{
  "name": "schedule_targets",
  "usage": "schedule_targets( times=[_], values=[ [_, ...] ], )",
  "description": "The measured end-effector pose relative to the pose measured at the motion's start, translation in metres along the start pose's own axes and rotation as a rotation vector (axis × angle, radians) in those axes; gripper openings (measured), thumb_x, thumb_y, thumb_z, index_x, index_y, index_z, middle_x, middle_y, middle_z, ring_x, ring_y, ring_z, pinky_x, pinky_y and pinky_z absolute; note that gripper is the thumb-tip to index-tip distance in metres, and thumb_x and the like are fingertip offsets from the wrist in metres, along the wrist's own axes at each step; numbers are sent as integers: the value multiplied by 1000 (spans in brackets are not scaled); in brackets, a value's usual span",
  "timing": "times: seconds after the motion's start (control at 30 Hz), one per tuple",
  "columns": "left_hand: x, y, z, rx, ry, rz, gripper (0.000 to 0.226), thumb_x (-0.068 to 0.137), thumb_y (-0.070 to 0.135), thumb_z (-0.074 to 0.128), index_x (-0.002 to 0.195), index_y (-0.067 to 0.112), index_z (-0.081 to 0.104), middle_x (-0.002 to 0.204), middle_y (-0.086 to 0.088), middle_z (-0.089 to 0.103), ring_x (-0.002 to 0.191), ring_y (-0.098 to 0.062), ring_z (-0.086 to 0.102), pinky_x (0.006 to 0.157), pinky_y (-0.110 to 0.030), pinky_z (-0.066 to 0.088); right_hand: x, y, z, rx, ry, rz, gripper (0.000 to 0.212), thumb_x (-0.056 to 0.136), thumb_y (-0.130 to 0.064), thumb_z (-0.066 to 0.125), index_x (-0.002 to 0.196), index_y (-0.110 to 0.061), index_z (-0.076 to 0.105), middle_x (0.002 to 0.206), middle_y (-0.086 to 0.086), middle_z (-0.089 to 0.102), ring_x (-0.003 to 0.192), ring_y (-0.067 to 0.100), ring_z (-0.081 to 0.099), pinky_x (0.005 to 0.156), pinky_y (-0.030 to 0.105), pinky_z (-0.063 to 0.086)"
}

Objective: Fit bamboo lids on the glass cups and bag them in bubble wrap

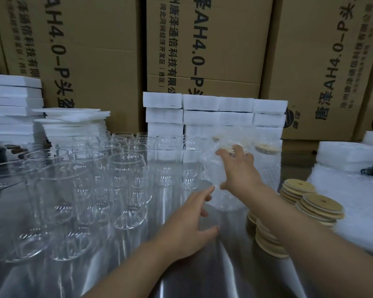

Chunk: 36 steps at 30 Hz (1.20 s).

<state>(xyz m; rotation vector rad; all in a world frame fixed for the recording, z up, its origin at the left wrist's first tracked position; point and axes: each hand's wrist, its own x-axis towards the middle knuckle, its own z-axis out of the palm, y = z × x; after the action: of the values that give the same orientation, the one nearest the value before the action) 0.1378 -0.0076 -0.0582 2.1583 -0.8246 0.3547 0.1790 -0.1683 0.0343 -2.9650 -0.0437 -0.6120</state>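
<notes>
Cardboard cartons [99,50] printed "AH4.0-P" stand behind the shiny metal table [181,276]. Right hand [239,168] grips a bubble-wrapped cup [212,168]; left hand [190,220] hangs loose-fingered nearby.

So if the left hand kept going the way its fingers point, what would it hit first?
Most likely the bubble-wrapped cup that the right hand holds; the fingertips of the left hand are nearly at its lower end, though depth is unclear.

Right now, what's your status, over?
Right hand grips the bagged cup. Left hand open just below it. Bare cups crowd the left, lid stacks right.
</notes>
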Motion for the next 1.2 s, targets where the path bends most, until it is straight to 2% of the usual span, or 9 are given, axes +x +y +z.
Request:
schedule_targets(
  times=[0.07,0.23,0.53,0.67,0.77,0.9,1.07,1.13,1.2],
  values=[
    [0,1,0,6,-14,2,78,84,38,67,131,66,11,130,29,34,105,11,45,86,-15,44,8,7,3,12,-3,9,83,80,-14,76,143,-29,25,152,10,6,136,40,16,93,39,44],
    [0,5,-1,51,-51,20,79,83,44,62,145,52,14,132,28,33,102,9,46,87,-27,48,24,19,10,6,-8,39,85,80,-17,77,145,-29,24,153,10,6,135,44,17,100,42,39],
    [0,7,-3,85,-73,36,77,84,44,60,147,48,14,133,27,34,102,9,48,85,-20,46,41,8,12,-32,-27,40,84,82,-13,74,147,-25,22,153,10,7,133,44,20,93,42,44],
    [-1,8,-4,105,-82,34,75,86,44,60,146,49,15,133,28,34,104,9,47,84,-18,43,37,9,12,-108,-35,49,85,85,-19,72,148,-24,17,153,13,3,134,47,18,92,41,47],
    [-1,9,-5,112,-87,37,75,86,44,60,146,49,15,134,27,34,101,11,46,82,-15,40,34,12,11,-258,-89,36,98,81,-30,76,150,-25,6,151,16,-3,134,49,18,88,39,51],
    [0,11,-5,129,-99,35,73,88,39,61,147,46,18,135,25,37,100,8,47,82,-13,39,32,17,16,-332,-137,67,121,72,-29,83,150,-26,-10,152,18,-16,136,50,14,85,37,51],
    [-1,9,-4,162,-113,36,68,87,29,61,146,40,29,131,19,43,99,9,44,74,6,26,41,15,26,-319,-112,74,122,75,-25,81,150,-26,-15,153,19,-20,137,51,12,85,34,52],
    [-1,8,-4,176,-121,40,65,87,29,61,144,38,33,131,18,45,101,7,47,76,3,28,46,14,31,-333,-96,68,117,79,-18,77,150,-24,-16,153,20,-20,137,52,12,83,34,52],
    [-1,8,-5,188,-131,38,61,87,30,61,143,38,36,132,18,46,106,4,50,84,-8,35,52,14,35,-343,-80,71,114,82,-11,74,150,-22,-17,154,21,-21,137,53,12,83,34,52]
  ],
)
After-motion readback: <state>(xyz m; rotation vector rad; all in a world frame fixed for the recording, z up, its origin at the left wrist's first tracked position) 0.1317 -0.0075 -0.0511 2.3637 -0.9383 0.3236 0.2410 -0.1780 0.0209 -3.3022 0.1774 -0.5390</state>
